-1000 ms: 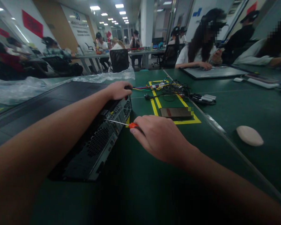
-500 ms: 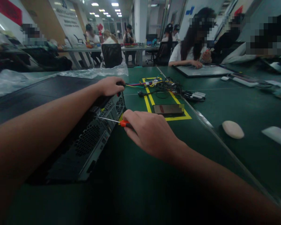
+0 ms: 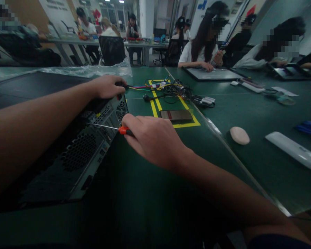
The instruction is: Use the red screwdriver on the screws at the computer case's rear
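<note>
A black computer tower [image 3: 79,152] lies on the green table, its metal rear panel with vents and ports turned towards my right side. My left hand [image 3: 107,86] grips the top edge of the tower at its far corner, fingers bent over it. In my right hand [image 3: 152,138] is a screwdriver [image 3: 123,130] with an orange-and-black handle, held in closed fingers. Its thin shaft points left to the rear panel, near a slot bracket. Whether the tip sits in a screw is too dark to tell.
Beyond the tower, thin coloured wires [image 3: 138,87] lead to a tangle of black cables [image 3: 177,88]. A brown flat box [image 3: 176,116] lies inside yellow tape. On the right are a pale mouse [image 3: 239,135] and a white bar-shaped object [image 3: 292,149]. Clear plastic wrap [image 3: 93,71] lies behind.
The view has swung slightly right and down, so everything appears further left and higher. Both hands keep their places on the tower and screwdriver.
</note>
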The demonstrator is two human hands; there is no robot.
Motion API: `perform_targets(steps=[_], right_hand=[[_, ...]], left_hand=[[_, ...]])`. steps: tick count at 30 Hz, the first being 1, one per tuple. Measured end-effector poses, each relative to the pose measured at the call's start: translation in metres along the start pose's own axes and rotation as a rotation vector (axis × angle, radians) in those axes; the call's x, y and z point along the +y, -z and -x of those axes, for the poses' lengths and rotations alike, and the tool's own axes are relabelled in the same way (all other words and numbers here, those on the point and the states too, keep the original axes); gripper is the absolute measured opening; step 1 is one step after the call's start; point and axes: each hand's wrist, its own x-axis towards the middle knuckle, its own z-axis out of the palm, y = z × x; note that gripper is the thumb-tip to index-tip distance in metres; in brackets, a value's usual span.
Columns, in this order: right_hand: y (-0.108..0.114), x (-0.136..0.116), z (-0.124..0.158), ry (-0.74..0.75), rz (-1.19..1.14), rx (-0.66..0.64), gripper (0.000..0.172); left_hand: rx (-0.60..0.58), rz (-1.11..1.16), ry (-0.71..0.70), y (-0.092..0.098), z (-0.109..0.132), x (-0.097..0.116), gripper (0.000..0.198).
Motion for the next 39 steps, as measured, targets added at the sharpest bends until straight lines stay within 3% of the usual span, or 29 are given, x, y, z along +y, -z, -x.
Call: perform_targets(steps=[20, 32, 39], right_hand=[[0.001, -0.003, 0.001, -0.01, 0.039, 0.015, 0.03], [0.0, -0.003, 0.002, -0.015, 0.007, 0.056, 0.03], [0.001, -0.001, -0.001, -0.025, 0.012, 0.056, 0.035]], left_hand=[[0.048, 0.101, -0.028, -0.01, -0.017, -0.026, 0.079], [0.07, 0.048, -0.016, -0.008, -0.01, -0.017, 0.069], [0.054, 0.018, -0.014, -0.007, -0.009, -0.012, 0.075]])
